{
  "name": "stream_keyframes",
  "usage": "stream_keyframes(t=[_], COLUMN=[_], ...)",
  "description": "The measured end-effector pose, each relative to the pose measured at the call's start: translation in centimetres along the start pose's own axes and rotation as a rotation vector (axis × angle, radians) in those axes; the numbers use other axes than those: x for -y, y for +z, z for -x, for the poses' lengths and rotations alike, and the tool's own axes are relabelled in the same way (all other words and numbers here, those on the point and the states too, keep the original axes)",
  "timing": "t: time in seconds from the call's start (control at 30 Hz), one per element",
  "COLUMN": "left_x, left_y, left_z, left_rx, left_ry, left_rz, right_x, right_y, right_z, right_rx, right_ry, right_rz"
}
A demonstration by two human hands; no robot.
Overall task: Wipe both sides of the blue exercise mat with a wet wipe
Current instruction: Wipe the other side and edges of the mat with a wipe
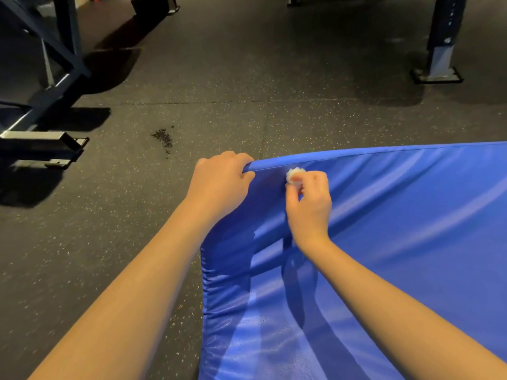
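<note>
Wipe (294,175) in right hand (308,204) (on mat (397,242)).

No text, label, brand or number can be read anywhere in the frame. The small pale marks running down the dark post (450,17) at the upper right are too blurred to tell whether they are figures.
</note>
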State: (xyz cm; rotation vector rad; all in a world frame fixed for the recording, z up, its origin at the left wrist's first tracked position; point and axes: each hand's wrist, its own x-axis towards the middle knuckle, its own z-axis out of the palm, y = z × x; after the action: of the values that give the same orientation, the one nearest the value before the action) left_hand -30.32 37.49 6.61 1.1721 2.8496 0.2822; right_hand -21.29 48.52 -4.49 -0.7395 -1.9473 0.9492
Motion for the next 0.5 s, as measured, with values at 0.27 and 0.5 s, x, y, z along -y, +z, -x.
stream_keyframes(t=[0.27,0.5], left_x=[0.0,0.6], left_y=[0.3,0.8], left_z=[-0.4,-0.4], left_rx=[-0.007,-0.001], left_ry=[0.002,-0.01], left_rz=[-0.018,0.011], right_x=[-0.4,-0.7], right_y=[-0.3,1.1], right_z=[0.6,2.9], right_rx=[0.211,0.235], right_ry=[0.035,-0.062], right_rz=[-0.069,-0.017])
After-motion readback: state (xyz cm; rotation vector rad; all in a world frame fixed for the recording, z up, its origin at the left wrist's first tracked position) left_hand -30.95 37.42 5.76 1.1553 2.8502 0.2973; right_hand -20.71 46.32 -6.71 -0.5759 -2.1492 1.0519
